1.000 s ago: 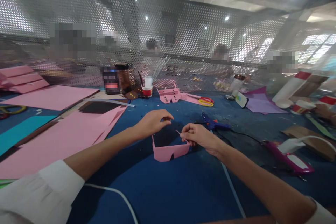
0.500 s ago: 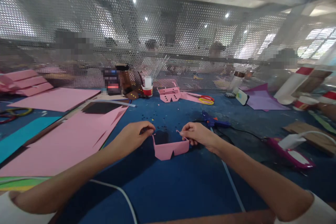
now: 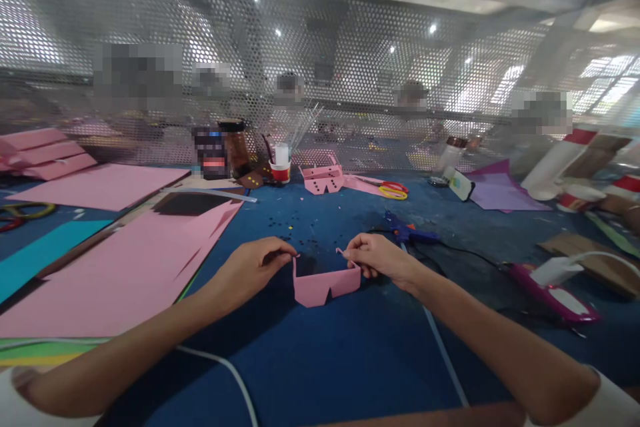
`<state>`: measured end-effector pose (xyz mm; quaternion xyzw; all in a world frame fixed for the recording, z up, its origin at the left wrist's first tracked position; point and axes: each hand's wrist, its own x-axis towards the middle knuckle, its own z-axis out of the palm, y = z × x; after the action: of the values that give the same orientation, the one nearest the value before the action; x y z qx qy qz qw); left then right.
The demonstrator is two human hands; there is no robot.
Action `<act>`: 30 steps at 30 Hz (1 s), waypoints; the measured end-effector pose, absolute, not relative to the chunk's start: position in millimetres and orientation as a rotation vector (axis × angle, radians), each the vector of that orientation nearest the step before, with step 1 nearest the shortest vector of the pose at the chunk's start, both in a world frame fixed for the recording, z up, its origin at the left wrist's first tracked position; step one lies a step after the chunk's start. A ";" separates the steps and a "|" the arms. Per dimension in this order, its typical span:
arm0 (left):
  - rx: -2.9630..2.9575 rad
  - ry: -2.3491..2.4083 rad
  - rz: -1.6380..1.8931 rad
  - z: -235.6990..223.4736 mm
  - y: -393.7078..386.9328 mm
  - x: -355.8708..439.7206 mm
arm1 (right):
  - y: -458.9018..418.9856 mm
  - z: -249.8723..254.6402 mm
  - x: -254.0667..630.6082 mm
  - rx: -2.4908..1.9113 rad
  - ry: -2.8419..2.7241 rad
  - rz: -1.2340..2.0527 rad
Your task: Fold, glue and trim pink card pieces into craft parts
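Pink paper glasses [image 3: 326,287] with a notch for the nose stand on the blue tabletop, front facing me and both arms pointing away. My left hand [image 3: 255,270] pinches the far tip of the left arm between thumb and forefinger. On the other side, my right hand [image 3: 375,257] is closed round the right arm, whose curled end sticks out past the fingertips. Just beyond the hands lie scattered small dark sequins [image 3: 307,242]. A blue glue gun [image 3: 413,233] rests to the right of my right hand.
Pink paper sheets [image 3: 117,267] and a teal strip [image 3: 50,253] cover the left side. Dotted pink paper glasses [image 3: 324,180], scissors [image 3: 393,191] and a paper cup [image 3: 280,172] stand at the back. A magenta power strip [image 3: 555,293] with cables is at right. A perforated metal screen [image 3: 345,67] rises behind.
My left hand has shifted slightly right, and the left arm of the glasses has moved a little inward with it. My right hand is almost still.
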<state>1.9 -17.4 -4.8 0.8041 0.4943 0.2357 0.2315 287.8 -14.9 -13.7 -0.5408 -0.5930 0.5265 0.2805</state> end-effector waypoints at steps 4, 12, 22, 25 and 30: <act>2.194 1.369 0.641 -2.7 -19.2 0.4 | -16.7 -10.6 286.8 -1.457 -1.598 1.406; 2.228 1.140 0.763 8.7 -34.3 5.6 | -19.8 -9.1 286.7 -1.465 -1.688 1.302; 2.305 0.895 0.716 4.1 -38.1 6.0 | -27.8 -4.0 283.0 -1.398 -1.981 0.517; 2.296 0.899 0.732 0.3 -36.3 7.2 | -32.5 -4.6 279.0 -1.245 -2.076 0.510; 2.263 0.925 0.762 -3.5 -33.2 5.4 | -40.5 -5.8 276.4 -1.054 -2.267 0.497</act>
<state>5.4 -33.2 -3.5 0.8467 0.3461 0.2850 0.2864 276.4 -40.5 -5.8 -0.3954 -0.8506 0.1865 0.2922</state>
